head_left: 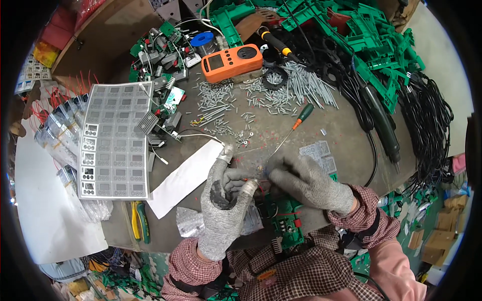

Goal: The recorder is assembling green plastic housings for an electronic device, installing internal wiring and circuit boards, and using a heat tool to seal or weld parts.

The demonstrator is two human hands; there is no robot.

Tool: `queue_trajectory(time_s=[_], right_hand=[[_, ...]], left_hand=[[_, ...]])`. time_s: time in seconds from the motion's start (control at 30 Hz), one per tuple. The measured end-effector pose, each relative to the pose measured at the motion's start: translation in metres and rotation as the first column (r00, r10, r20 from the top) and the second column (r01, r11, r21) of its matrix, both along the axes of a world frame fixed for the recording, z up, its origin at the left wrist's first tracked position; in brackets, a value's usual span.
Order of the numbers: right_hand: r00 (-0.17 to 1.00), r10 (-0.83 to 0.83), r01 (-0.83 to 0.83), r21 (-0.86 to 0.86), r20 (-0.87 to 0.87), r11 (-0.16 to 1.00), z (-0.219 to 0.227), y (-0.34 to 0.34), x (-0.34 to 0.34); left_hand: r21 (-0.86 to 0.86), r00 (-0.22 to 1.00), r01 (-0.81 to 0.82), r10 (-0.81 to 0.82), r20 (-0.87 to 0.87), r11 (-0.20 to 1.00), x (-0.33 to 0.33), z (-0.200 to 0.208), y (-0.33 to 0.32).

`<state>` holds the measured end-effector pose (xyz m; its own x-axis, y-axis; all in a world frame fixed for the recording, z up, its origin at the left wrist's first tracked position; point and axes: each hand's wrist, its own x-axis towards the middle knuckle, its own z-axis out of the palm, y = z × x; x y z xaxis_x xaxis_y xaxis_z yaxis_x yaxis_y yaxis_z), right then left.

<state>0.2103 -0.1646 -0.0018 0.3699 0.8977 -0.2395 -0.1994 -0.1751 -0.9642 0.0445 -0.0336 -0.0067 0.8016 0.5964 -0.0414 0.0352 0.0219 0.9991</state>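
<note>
Two hands met beyond the green circuit board, the left hand pinching red wire, seemingly for steadiness, the right hand's grip impossible to tell.

Cannot make out the tiny piece by the left hand, nor read the fine print on the grey label sheet. Lose the right edge of the white paper behind that hand, and some green plastic parts past the top edge.

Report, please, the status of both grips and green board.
Left grip, right grip: close together, contents unclear. Green board: at near table edge. Screwdriver: just beyond.
</note>
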Motion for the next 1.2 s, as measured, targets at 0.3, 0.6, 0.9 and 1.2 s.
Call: queue_trajectory(time_s=[0.3,0.6,0.9,1.2], right_hand=[[0.926,0.052,-0.098,0.105,0.373,0.99,-0.008,0.004,0.002],[0.762,-0.071,-0.109,0.236,0.643,0.966,-0.016,0.01,-0.002],[0.862,-0.038,-0.06,0.176,0.505,0.982,-0.015,0.011,-0.006],[0.768,0.004,-0.171,0.198,0.64,0.965,-0.008,0.007,-0.003]], left_hand=[[0.108,0.999,0.017,-0.022,0.04,0.994,-0.005,-0.007,-0.003],[0.205,1.0,-0.009,0.005,0.02,0.979,-0.004,-0.001,-0.008],[0.155,0.988,-0.153,0.153,0.011,0.976,-0.001,0.003,-0.015],[0.696,0.998,0.064,-0.049,-0.042,0.715,-0.015,0.005,0.013]])
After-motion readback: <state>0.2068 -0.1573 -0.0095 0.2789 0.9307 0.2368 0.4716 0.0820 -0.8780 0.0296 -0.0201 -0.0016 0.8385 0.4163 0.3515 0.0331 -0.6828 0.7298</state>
